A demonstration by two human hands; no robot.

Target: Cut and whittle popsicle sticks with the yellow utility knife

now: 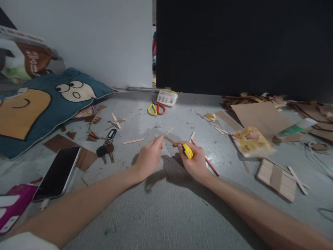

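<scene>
My left hand (150,156) is closed in a pinch on the end of a narrow brown strip (170,140) that looks like cardboard or wood. The strip slants across the gap to the fingertips of my right hand (195,161). That hand is wrapped round a yellow-and-black utility knife (187,151); its blade cannot be made out. A red pencil (212,166) lies on the table, partly hidden behind my right hand. A craft stick (133,141) lies to the left of my left hand.
Scissors (156,109) with yellow and red handles lie ahead. On the left are keys (106,150), a phone (58,173) and a cushion (54,104). On the right are a yellow packet (251,141), stacked craft sticks (276,178), a glue stick (295,128) and cardboard (260,116).
</scene>
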